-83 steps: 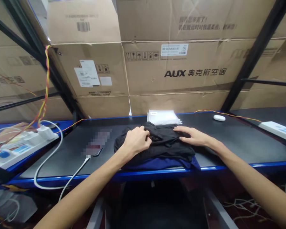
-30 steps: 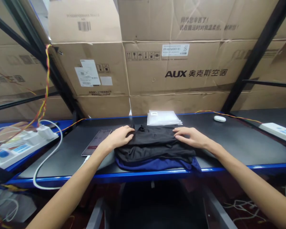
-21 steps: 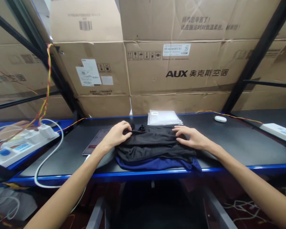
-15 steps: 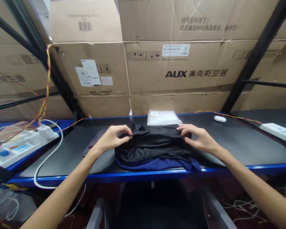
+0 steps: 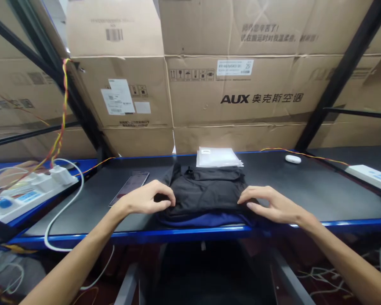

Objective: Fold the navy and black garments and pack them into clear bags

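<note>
A folded black cloth (image 5: 206,190) lies on the dark table near its blue front edge, with a dark blue cloth (image 5: 209,220) showing under its front side. At the left side of the black cloth, my left hand (image 5: 152,197) pinches the fabric between thumb and fingers. My right hand (image 5: 269,204) is at the right side, its thumb and fingertips closed on the cloth there. Behind the cloth rests a stack of clear plastic bags (image 5: 218,157).
A phone (image 5: 130,186) lies left of the cloth. Power strips stand at the far left (image 5: 28,195) and right (image 5: 373,176). A small white case (image 5: 293,159) sits at the back right. Large cardboard (image 5: 235,114) stands behind the table.
Both hands have moved down toward the table's front edge. The black fabric now lies flatter, and less of the blue cloth shows at the front.
</note>
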`<action>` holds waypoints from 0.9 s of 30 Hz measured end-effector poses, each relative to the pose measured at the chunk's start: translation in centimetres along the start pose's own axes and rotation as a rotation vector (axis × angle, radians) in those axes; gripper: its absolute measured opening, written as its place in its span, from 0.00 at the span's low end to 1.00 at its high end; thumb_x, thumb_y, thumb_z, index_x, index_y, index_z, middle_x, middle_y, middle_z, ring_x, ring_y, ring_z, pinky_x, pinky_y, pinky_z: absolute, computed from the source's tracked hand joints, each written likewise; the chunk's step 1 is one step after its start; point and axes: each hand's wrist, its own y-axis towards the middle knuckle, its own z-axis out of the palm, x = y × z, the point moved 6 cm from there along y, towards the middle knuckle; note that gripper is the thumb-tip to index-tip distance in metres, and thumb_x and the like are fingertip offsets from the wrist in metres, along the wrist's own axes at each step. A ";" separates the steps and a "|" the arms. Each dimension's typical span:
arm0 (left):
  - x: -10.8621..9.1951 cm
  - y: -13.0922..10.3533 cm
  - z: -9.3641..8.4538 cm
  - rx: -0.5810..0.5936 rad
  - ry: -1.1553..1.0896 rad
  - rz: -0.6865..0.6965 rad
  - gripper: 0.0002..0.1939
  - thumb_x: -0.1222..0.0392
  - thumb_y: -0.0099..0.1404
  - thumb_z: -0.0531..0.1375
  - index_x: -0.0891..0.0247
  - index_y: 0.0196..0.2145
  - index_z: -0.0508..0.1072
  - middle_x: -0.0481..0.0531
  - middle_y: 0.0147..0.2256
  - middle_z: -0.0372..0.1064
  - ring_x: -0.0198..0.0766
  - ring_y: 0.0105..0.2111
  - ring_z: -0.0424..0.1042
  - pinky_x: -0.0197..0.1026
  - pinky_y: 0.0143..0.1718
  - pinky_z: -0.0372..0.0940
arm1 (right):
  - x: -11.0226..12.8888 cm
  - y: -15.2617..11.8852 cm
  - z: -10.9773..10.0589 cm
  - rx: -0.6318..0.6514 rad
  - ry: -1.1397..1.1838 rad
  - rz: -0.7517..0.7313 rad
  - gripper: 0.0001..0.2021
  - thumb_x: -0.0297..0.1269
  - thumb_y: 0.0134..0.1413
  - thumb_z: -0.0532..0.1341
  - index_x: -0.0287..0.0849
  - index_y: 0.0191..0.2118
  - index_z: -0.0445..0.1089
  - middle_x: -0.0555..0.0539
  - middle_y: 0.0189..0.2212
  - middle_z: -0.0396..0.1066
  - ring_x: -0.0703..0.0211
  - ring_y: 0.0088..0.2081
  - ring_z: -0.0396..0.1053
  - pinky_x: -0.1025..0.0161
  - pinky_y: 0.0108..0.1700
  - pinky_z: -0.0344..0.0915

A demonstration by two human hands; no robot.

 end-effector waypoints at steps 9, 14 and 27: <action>2.4 7.4 -2.6 -0.232 0.131 0.060 0.18 0.62 0.62 0.56 0.61 0.48 0.77 0.52 0.46 0.76 0.40 0.45 0.74 0.39 0.49 0.66 | -3.8 3.7 -4.1 -0.306 -0.137 0.042 0.16 0.43 0.56 0.59 0.50 0.48 0.75 0.47 0.45 0.78 0.45 0.49 0.72 0.49 0.53 0.68; 5.0 10.3 -1.4 -0.111 0.175 0.073 0.17 0.60 0.61 0.59 0.60 0.47 0.76 0.52 0.50 0.74 0.42 0.50 0.72 0.42 0.55 0.64 | -7.0 5.8 -3.0 -0.070 -0.229 0.044 0.19 0.39 0.50 0.59 0.49 0.48 0.76 0.47 0.51 0.75 0.44 0.54 0.70 0.46 0.59 0.63; 8.4 12.8 -1.4 -0.328 -0.010 -0.275 0.19 0.55 0.61 0.59 0.63 0.49 0.71 0.44 0.22 0.70 0.37 0.21 0.70 0.38 0.29 0.65 | -11.5 8.8 -5.4 -0.324 -0.070 0.320 0.18 0.51 0.50 0.61 0.41 0.37 0.74 0.52 0.21 0.70 0.55 0.26 0.68 0.60 0.32 0.63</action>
